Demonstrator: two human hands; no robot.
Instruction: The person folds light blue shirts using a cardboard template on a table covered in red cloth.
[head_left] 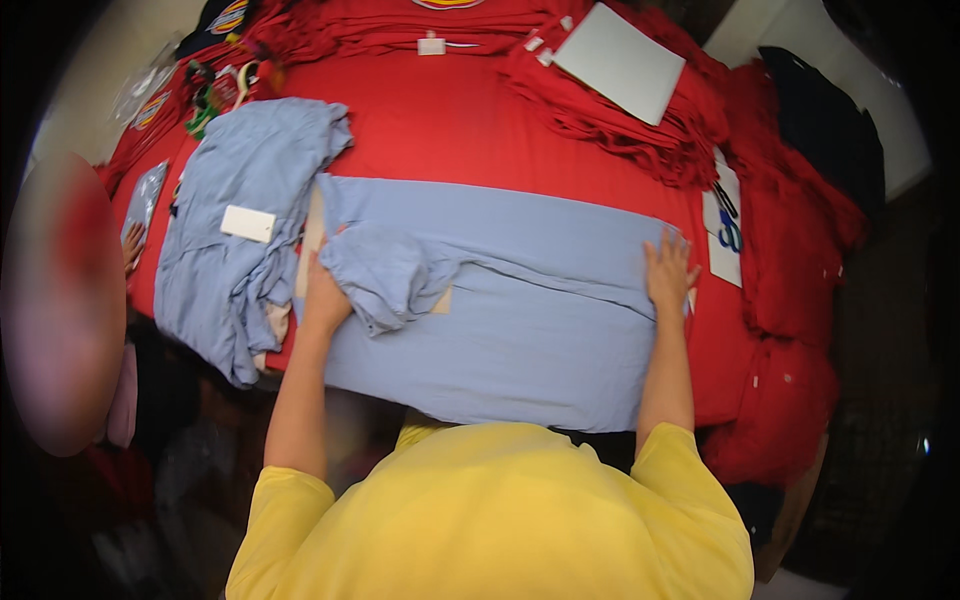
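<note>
While the light-blue garment [530, 340] lies spread across mid-frame over red cloth [430, 130], right hand [666, 272] rests on its right end, fingers open and flat. Left hand [328, 292] at the bunched left part; fingers partly hidden, cannot tell if gripping. Left of frame: blue clothing pile [215, 285], white card [248, 223] on top. Upper right: pale sheet [620, 62] on red garments [590, 128].
</note>
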